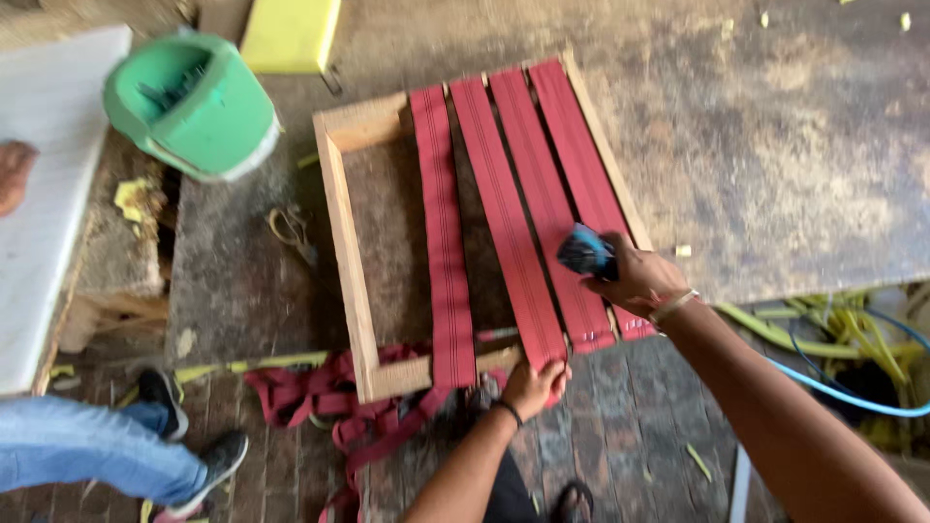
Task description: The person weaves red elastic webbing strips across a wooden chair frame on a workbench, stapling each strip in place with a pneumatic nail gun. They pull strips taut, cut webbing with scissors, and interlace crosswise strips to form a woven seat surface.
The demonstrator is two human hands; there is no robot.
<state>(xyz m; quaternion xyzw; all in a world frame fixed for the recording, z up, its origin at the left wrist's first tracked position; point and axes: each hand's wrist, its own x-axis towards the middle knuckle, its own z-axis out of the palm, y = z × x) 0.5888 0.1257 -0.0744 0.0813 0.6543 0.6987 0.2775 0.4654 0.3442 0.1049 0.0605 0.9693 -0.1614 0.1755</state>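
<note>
A wooden frame lies on a worn workbench, with several red webbing straps stretched across it. My left hand pinches the near end of one strap at the frame's front rail. My right hand grips a blue and black tool, held over the right-hand straps near the frame's front right corner. Loose red webbing hangs in a heap below the front rail.
A green bucket with tools stands at the back left, beside a yellow block and a white board. Scissors lie left of the frame. Another person's legs show at the lower left. Hoses lie at the right.
</note>
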